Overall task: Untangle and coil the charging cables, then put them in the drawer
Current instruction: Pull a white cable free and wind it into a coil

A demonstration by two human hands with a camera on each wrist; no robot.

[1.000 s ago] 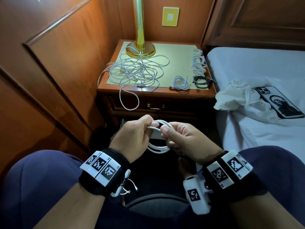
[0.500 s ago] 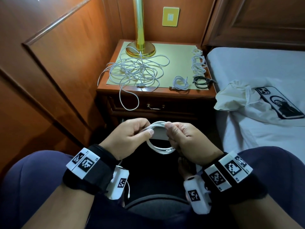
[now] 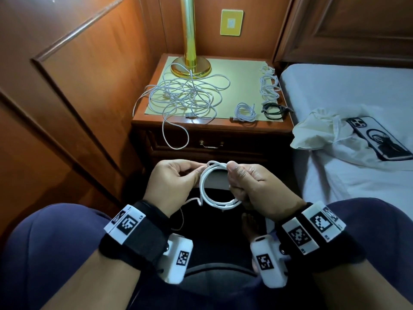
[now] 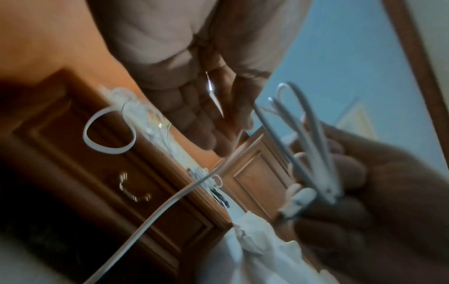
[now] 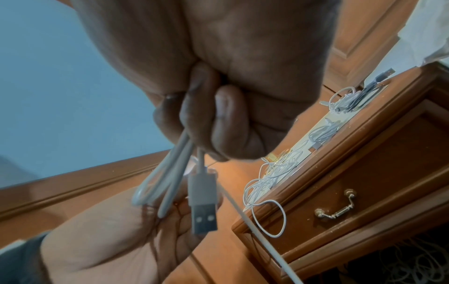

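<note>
Black wristbands with white coded tags, navy trousers

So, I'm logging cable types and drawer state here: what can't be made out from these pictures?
- Drawer: shut in the head view, so its contents are hidden.
- Coiled cable: its far plug is hidden; the right hand shows only a USB-A plug.
- Tangled white cables: too small to count or read plugs.
- Left hand: its grip on the loose strand is blurred in the left wrist view.

The tangled cables lie on the nightstand before the lamp base, coiled cables to their right; the drawer sits below, the bed right of it, a phone on it
</note>
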